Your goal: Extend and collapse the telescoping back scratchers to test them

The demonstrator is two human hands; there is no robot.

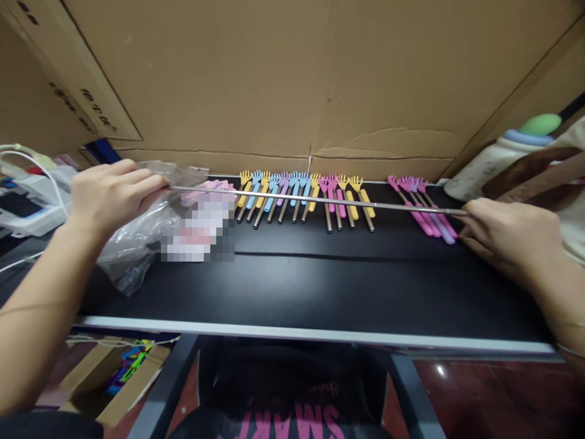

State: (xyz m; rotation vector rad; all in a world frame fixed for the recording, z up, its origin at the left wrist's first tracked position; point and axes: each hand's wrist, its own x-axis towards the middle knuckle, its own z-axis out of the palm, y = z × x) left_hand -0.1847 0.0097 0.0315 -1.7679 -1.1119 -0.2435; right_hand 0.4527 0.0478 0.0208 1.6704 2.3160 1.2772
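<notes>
Metal rod (320,200), extended (thin); slightly slanted

Light spreads in a soft sheen over the smooth tabletop (292,292), and the strip (320,333) along its front edge looks to me like dull metal. Above the tabletop is a slim rod (320,200) of smooth, polished metal. The claw-headed sticks (331,188) lying on the tabletop pair shiny metal shafts with smooth plastic grips. Towards its left end, a clear plastic bag (132,256) gleams in crinkles; behind it rises matt, creased cardboard (283,79); below, the floor (479,390) looks glossy.
</notes>
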